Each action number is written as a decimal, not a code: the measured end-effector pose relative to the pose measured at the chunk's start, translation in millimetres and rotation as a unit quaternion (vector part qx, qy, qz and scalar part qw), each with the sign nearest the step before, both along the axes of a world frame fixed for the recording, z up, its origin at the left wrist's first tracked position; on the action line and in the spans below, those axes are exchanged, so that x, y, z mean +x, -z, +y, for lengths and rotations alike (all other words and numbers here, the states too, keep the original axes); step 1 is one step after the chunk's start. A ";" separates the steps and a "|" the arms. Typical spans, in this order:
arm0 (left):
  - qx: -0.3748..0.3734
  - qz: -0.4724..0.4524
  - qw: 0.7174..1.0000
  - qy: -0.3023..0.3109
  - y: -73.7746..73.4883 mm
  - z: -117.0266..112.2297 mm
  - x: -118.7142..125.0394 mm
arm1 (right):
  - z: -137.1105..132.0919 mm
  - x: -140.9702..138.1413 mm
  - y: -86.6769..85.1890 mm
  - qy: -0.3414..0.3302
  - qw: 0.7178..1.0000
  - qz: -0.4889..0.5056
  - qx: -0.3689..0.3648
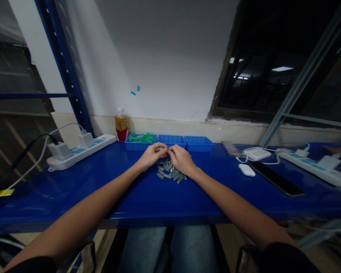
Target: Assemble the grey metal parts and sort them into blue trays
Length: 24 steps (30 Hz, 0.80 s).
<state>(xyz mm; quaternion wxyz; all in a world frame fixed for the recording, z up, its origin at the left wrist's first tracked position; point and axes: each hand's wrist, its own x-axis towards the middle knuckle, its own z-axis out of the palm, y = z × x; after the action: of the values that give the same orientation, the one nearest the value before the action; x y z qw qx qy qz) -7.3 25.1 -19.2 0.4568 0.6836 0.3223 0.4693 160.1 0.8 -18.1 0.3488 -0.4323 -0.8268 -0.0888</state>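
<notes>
My left hand and my right hand meet fingertip to fingertip above the blue table. The fingers of both are pinched together; whatever sits between them is too small or hidden to make out. Just below and between the hands lies a loose pile of small grey metal cylinders. Behind the hands stand a blue bin with green plastic pieces, a middle blue bin partly covered by my fingers, and a right blue bin.
A drink bottle stands behind the left bin. Power strips lie at left and right, with plugs and cables. A phone, a white earbud case and a white charger lie on the right.
</notes>
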 end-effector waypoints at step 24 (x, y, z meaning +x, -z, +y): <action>0.035 0.048 0.998 -0.014 2.8 4.3 -0.2 | -1.1 1.8 -1.9 -0.022 0.999 0.048 0.006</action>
<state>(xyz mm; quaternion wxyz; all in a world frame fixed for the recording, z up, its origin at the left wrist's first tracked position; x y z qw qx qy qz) -7.5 29.4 -22.0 0.4098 0.7165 0.3364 0.4534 161.9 -0.3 -16.3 0.3924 -0.4157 -0.8179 -0.0659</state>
